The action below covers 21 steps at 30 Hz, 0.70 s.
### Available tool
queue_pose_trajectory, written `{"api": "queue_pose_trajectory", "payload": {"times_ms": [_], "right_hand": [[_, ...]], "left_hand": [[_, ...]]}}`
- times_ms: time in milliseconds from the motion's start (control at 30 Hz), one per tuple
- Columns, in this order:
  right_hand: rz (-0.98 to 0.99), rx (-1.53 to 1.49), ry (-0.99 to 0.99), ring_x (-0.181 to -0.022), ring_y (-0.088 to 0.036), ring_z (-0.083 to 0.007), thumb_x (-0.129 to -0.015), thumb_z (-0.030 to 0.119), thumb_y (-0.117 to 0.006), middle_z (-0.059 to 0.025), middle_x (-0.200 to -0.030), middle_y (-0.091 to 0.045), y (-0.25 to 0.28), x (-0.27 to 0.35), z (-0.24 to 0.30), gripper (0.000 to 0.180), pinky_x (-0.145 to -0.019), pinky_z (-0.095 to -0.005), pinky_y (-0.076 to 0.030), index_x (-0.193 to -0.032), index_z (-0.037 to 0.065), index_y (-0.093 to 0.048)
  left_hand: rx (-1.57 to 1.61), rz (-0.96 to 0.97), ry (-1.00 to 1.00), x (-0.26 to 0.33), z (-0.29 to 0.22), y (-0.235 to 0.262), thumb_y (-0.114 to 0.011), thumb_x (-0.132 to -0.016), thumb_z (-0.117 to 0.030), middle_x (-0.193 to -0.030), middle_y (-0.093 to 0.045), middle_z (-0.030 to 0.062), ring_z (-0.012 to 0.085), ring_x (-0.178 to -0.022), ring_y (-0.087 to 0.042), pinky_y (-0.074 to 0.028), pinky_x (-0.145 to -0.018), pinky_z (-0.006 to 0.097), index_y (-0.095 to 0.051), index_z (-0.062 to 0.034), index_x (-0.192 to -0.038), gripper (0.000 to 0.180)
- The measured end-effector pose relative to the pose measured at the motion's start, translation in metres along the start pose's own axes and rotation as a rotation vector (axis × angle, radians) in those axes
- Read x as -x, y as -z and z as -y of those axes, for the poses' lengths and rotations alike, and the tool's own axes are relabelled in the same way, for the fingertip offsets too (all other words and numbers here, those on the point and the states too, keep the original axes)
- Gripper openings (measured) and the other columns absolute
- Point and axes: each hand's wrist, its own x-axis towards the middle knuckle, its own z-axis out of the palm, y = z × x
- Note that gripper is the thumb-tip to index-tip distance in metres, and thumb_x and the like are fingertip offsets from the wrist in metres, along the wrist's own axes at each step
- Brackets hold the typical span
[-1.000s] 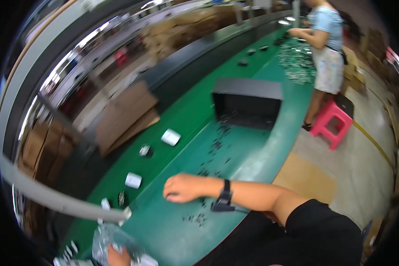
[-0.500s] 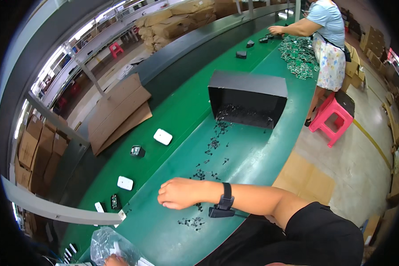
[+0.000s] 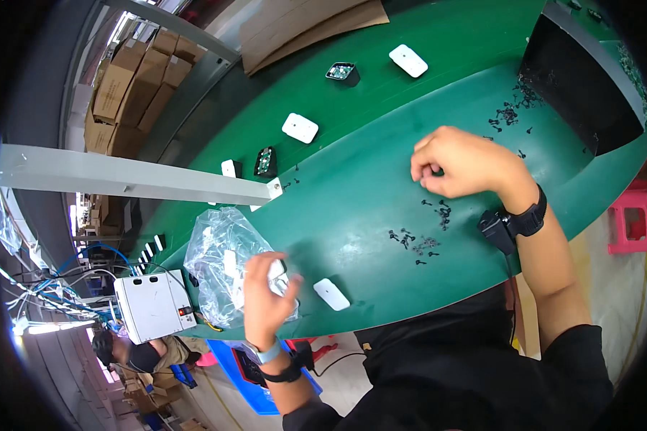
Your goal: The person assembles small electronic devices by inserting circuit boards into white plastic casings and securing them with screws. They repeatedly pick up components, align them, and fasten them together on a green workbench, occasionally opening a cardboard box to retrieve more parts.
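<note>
My left hand (image 3: pixel 264 298) is over a clear plastic bag (image 3: pixel 219 248) with white pieces inside. Its thumb stands apart from the fingers, slightly blurred, and white parts show just behind it. Beside it on the green table (image 3: pixel 366 248) lies a white plastic cover (image 3: pixel 331 294). My right hand (image 3: pixel 464 164) hovers above the table with its fingers curled together; whatever they may hold is hidden. Below that hand are loose small black screws (image 3: pixel 407 239), and more screws (image 3: pixel 507 113) spread toward a black box (image 3: pixel 579 79) lying on its side.
White covers (image 3: pixel 300 128) and black housings with circuit boards (image 3: pixel 265 162) sit on the green belt (image 3: pixel 366 108). A grey metal bar (image 3: pixel 136 172) juts in from the left. A white machine (image 3: pixel 153 305) with cables stands left. Below the table edge is a blue bin (image 3: pixel 230 359).
The view has swung left and down, bringing the bag and my left arm into full sight. My left hand, mostly out of frame before, now shows over the bag. My right hand stays curled.
</note>
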Motion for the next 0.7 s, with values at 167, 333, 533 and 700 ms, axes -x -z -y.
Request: {"api": "queue_pose_trajectory", "payload": {"times_ms": [167, 333, 533, 700], "right_hand": [[0.180, 0.134, -0.102, -0.069, -0.067, -0.0271, -0.072, 0.002, -0.064, -0.0111, -0.076, -0.069, -0.015, 0.004, 0.002, 0.009, -0.062, -0.0375, -0.053, -0.079, 0.000, -0.070], [0.178, 0.116, -0.104, -0.067, -0.066, -0.0346, -0.067, 0.002, -0.063, -0.0170, -0.071, -0.068, -0.017, 0.000, 0.002, 0.011, -0.061, -0.0432, -0.052, -0.075, 0.001, -0.070], [0.191, 0.133, -0.110, -0.065, -0.065, -0.0334, -0.068, 0.004, -0.063, -0.0158, -0.068, -0.066, -0.018, -0.001, 0.006, 0.008, -0.059, -0.0420, -0.051, -0.074, 0.001, -0.069], [0.107, -0.013, -0.038, -0.065, -0.065, -0.0297, -0.070, 0.006, -0.065, -0.0143, -0.069, -0.066, -0.016, -0.003, 0.007, 0.007, -0.060, -0.0379, -0.051, -0.074, 0.000, -0.068]], "left_hand": [[0.011, 0.181, -0.016, 0.012, -0.040, -0.020, -0.083, -0.066, -0.007, -0.114, -0.061, 0.0181, 0.0377, -0.104, -0.059, -0.048, -0.091, 0.042, -0.061, -0.0018, -0.115, 0.054], [0.058, 0.294, -0.105, 0.014, -0.033, -0.032, -0.085, -0.066, -0.008, -0.109, -0.061, 0.0182, 0.0378, -0.103, -0.058, -0.048, -0.089, 0.042, -0.059, -0.0005, -0.113, 0.055], [0.098, 0.260, -0.050, 0.024, -0.045, -0.043, -0.082, -0.070, -0.009, -0.108, -0.061, 0.0202, 0.0388, -0.096, -0.060, -0.050, -0.082, 0.044, -0.057, 0.0006, -0.115, 0.053], [0.021, 0.186, 0.112, 0.038, -0.056, -0.059, -0.079, -0.074, -0.012, -0.095, -0.065, 0.0242, 0.0414, -0.081, -0.066, -0.053, -0.071, 0.045, -0.058, 0.0029, -0.113, 0.047]]}}
